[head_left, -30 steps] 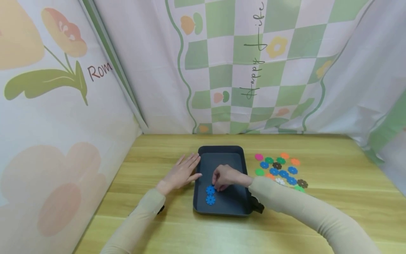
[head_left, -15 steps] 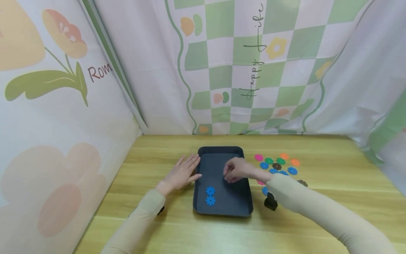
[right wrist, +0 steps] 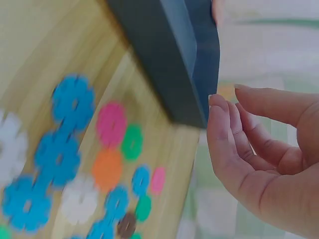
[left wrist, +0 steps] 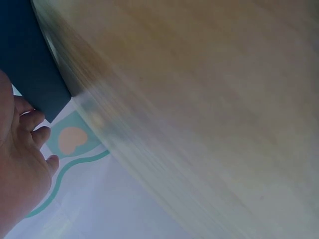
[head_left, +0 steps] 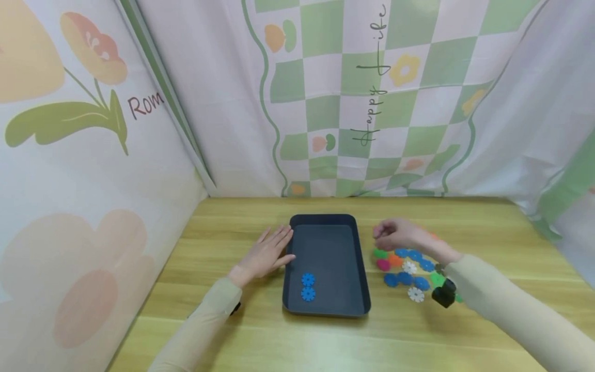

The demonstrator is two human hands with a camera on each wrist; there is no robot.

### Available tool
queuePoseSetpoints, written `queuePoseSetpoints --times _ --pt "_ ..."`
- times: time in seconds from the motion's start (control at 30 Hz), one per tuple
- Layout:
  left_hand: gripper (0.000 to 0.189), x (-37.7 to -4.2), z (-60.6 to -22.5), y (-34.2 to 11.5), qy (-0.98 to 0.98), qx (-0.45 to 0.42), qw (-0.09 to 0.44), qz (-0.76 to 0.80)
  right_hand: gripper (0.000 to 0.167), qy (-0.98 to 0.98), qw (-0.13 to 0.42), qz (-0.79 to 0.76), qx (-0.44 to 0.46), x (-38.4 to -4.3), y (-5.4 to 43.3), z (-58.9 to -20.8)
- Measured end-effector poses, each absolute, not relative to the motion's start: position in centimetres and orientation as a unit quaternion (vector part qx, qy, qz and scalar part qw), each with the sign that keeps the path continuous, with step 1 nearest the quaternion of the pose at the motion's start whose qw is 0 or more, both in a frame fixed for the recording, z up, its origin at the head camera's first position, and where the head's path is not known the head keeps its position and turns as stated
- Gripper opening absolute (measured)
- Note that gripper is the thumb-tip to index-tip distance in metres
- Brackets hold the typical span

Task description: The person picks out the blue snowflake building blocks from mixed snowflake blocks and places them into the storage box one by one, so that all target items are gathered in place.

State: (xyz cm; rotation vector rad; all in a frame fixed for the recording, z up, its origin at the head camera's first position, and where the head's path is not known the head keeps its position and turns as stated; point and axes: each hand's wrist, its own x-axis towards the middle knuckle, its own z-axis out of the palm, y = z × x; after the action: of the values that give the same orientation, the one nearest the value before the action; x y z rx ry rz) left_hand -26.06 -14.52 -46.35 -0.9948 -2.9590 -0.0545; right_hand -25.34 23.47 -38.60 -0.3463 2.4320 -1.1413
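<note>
A dark grey rectangular tray (head_left: 327, 248) lies on the wooden table. Inside it, near its front left, two blue notched plastic discs (head_left: 308, 287) lie one in front of the other. My left hand (head_left: 265, 258) rests against the tray's left rim with its fingers extended; the left wrist view shows those fingers (left wrist: 31, 120) at the tray's side. To the right of the tray, my right hand (head_left: 401, 235) hovers over the far part of the loose coloured discs. Its fingers (right wrist: 224, 144) are loosely bent, and nothing shows between them and the thumb.
Several notched discs lie scattered right of the tray, among them white (head_left: 416, 295), blue (head_left: 405, 279), orange (right wrist: 107, 169) and pink (right wrist: 111, 124) ones. My right forearm hides some of them. A printed curtain (head_left: 353, 103) hangs behind the table, and a flowered wall (head_left: 93, 170) stands left.
My right hand has moved right, out of the tray and over the loose discs. Both blue discs stay in the tray. My left hand has kept its place.
</note>
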Motion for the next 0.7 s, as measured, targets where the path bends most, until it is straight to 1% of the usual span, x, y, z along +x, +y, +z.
queuePoseSetpoints --times 0.2,0.43,0.53,0.7 --pt "0.074 -26.1 -46.3 -14.5 -0.948 -0.317 0.012 -0.016 0.035 0.893 0.195 -0.397 -0.086 -25.2 27.7 -39.5" --pt "0.075 -26.1 -46.6 -14.6 -0.949 -0.314 0.011 -0.005 0.038 0.898 0.176 -0.399 -0.054 -25.2 31.7 -41.0" --pt "0.075 -26.1 -46.6 -14.6 -0.950 -0.313 0.010 -0.005 0.041 0.907 0.164 -0.384 -0.052 -25.2 33.0 -41.2" --pt "0.074 -26.2 -46.7 -14.6 -0.949 -0.314 0.014 -0.010 0.039 0.930 0.134 -0.339 -0.056 -25.3 34.4 -41.8"
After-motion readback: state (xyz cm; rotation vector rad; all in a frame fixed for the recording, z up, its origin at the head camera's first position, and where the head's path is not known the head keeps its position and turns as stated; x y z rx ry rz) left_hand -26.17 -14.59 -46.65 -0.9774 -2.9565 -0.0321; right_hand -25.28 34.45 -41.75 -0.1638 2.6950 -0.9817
